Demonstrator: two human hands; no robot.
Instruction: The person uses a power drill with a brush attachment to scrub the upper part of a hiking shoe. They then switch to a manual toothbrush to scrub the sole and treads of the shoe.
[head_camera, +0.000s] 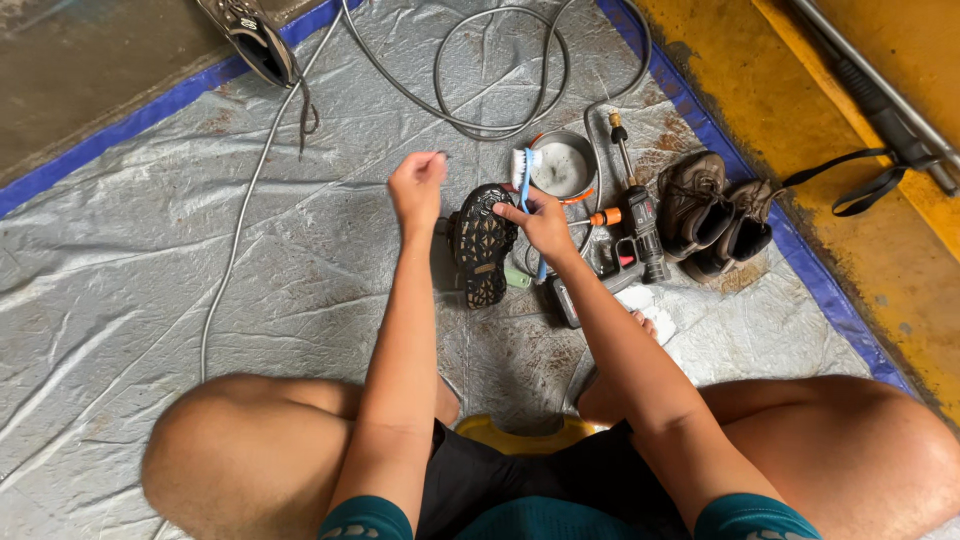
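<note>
Position: I sit on a silver tarp (150, 250) with a blue border, knees spread, both arms reaching forward.
Left hand: my left hand (418, 187) is raised above the tarp, fingers curled into a loose fist; whether it grips anything I cannot tell (a small dark speck shows at the fingertips).
Right hand: my right hand (545, 222) is closed round the handle of a blue-handled brush (526, 165), white bristle head pointing away from me.
Shoe under inspection: a shoe (482, 243) stands on its side between my hands, dark lugged sole facing up, touching my right fingers.
Bowl: a round metal bowl (563, 165) sits just beyond the brush head.
Sprayer: a black handheld spray gun (640, 235) with orange fittings lies right of my right hand, joined to a grey hose (250, 190) looping across the tarp.
Other footwear: a pair of brown shoes (715, 215) sits near the right border; one more shoe (250, 38) lies at the far left edge.
Cloth: a white rag (650, 315) lies beside my right forearm.
</note>
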